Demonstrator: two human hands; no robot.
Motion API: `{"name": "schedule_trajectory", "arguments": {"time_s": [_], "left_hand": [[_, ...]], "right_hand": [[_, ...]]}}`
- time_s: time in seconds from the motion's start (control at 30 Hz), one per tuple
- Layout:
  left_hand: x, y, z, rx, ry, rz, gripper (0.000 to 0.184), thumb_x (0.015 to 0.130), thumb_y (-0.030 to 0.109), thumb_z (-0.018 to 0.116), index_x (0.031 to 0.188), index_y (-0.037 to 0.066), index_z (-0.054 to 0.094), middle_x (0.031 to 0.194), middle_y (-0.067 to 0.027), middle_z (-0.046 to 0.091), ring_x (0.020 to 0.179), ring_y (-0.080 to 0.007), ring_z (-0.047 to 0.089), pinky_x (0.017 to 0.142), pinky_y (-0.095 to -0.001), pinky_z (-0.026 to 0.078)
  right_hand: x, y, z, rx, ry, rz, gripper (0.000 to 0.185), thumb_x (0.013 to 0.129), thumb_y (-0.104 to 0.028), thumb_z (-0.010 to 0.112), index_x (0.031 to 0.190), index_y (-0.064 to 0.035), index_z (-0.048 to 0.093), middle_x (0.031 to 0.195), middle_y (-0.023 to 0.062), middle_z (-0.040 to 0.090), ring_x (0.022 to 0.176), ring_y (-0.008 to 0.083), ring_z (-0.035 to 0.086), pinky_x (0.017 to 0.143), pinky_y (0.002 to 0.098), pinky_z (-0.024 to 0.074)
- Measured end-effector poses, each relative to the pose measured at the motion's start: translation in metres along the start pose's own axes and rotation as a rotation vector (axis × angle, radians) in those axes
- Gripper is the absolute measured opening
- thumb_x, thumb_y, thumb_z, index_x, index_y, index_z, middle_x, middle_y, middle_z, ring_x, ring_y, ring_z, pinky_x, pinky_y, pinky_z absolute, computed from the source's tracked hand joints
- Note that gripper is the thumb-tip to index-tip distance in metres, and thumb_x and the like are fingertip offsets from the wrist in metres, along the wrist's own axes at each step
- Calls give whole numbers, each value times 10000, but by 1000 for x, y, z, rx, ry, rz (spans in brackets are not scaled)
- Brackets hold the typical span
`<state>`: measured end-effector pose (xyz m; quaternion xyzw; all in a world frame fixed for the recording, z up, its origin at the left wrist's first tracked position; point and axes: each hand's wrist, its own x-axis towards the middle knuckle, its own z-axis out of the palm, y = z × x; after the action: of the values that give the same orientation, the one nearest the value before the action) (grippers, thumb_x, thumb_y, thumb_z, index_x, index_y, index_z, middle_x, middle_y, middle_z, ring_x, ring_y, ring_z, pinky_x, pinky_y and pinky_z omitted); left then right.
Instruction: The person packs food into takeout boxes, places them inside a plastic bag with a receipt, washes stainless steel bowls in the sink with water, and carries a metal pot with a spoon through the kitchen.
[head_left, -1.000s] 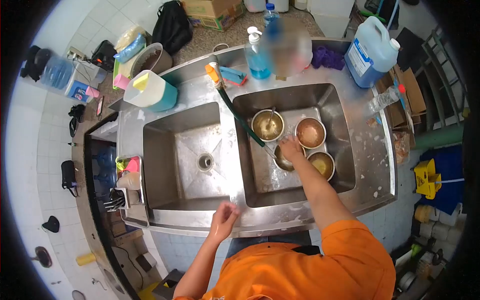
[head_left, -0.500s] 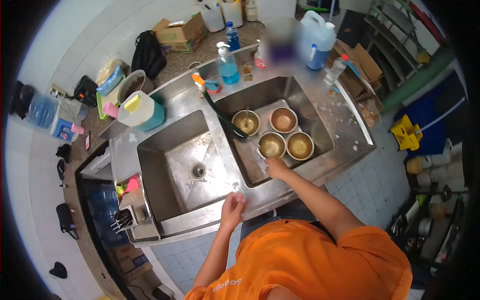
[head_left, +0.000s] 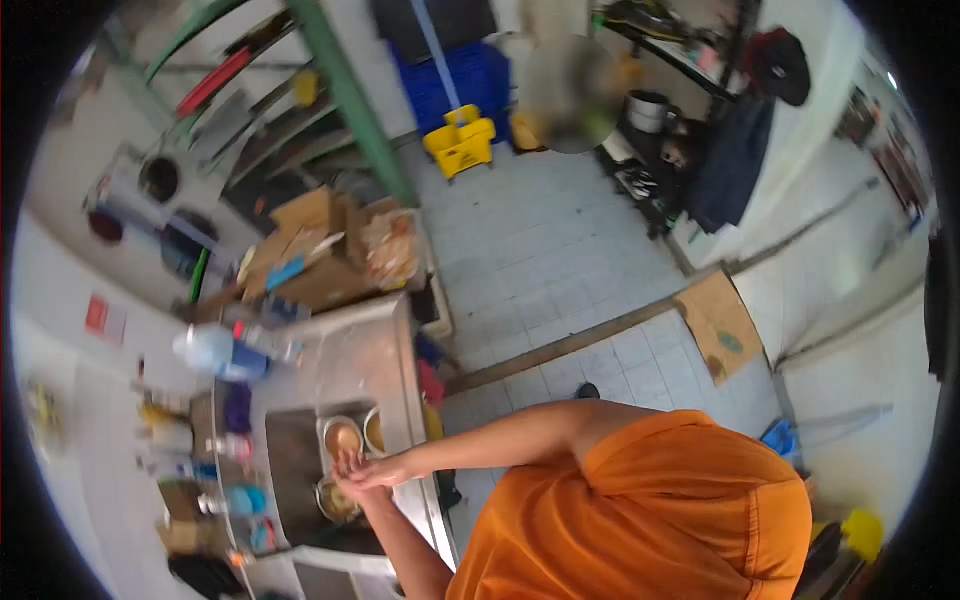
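Note:
My left hand (head_left: 360, 488) and my right hand (head_left: 393, 469) touch each other above the sink basin (head_left: 290, 450). The left fingers reach out toward the bowls. My right fingers overlap the left hand and are blurred, so their pose is unclear. No object shows in either hand. Just beyond the fingers is a metal bowl (head_left: 343, 436) with a brownish inside. Beside it, nearer the counter edge, stands another bowl (head_left: 375, 428). A third bowl (head_left: 334, 503) lies partly behind my left hand. Any further bowl is hidden.
On the steel counter (head_left: 365, 345) stand a blue-and-white jug (head_left: 240, 358) and a blue soap bottle (head_left: 245, 499). Cardboard boxes (head_left: 320, 265) sit past the counter's end. A yellow mop bucket (head_left: 462, 145) and a flat cardboard sheet (head_left: 722, 322) are on the tiled floor.
The view has swung to the right, showing more floor and shelving. My right hand has left the bowls' near side, and both hands, apart before, now meet over the basin.

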<state>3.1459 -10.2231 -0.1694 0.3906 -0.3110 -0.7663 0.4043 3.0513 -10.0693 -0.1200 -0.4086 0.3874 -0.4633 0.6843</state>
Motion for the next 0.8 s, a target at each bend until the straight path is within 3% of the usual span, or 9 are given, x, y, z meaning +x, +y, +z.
{"name": "schedule_trajectory", "arguments": {"time_s": [0.07,0.2,0.27,0.33,0.37,0.47,0.6,0.73,0.8], "left_hand": [[10,2,69,428,-116,-101,332,1036,320,532,1265,91,600,1145,-111,671,1118,-275,608,959,-472,471],[-8,-20,109,1468,-660,998,248,823,113,768,1024,49,639,994,-160,659,973,-322,605,842,-444,477],[-36,-30,142,1675,-693,925,316,790,166,777,1029,-18,683,961,-203,672,882,-335,653,792,-451,512],[-38,-65,152,1626,-737,732,337,798,185,778,1065,15,664,998,-197,645,948,-371,584,854,-498,451],[-95,-69,196,1766,-754,805,239,898,53,725,1119,-31,687,983,-123,717,887,-230,687,739,-337,566],[-56,-177,159,971,-1158,143,327,1011,197,632,1267,-5,611,1189,-155,661,1061,-312,653,923,-423,559],[-72,-317,240,1379,-916,-250,332,982,219,649,1234,5,621,1170,-153,666,1057,-312,652,940,-436,544],[-34,-441,343,1613,-908,-379,338,953,242,665,1201,15,631,1151,-150,670,1054,-312,650,957,-449,530],[1,-487,403,1709,-943,-388,341,938,253,673,1184,20,636,1141,-149,672,1052,-312,649,966,-455,522]], "right_hand": [[-145,-39,-46,152,-89,-159,638,1075,-477,437,1551,-54,391,1535,146,497,1372,250,523,1124,445,406],[-424,8,-131,524,359,-271,560,1084,-384,463,1547,-74,404,1465,173,568,1296,288,596,1073,437,472],[-538,110,-183,131,1088,163,536,1032,-389,532,1450,-55,513,1413,199,586,1288,324,592,1070,456,467],[-640,190,-217,-665,1152,648,500,984,-372,585,1350,-32,575,1308,216,631,1233,350,618,1033,451,486],[-675,217,-225,-862,1095,753,483,960,-364,612,1299,-21,606,1256,225,654,1205,362,632,1014,449,495],[-730,259,-278,-695,1115,473,444,906,-338,672,1178,13,669,1134,247,699,1145,389,658,966,440,517],[-728,175,-344,-917,1505,433,330,962,-276,615,1086,25,670,1015,228,718,993,411,687,895,488,538],[-734,75,-412,-418,1519,401,352,1003,-324,576,990,7,694,937,222,715,901,423,689,845,502,548],[-745,60,-447,-839,1567,496,405,1037,-360,533,920,-12,704,915,214,703,933,416,683,853,490,546]]}}
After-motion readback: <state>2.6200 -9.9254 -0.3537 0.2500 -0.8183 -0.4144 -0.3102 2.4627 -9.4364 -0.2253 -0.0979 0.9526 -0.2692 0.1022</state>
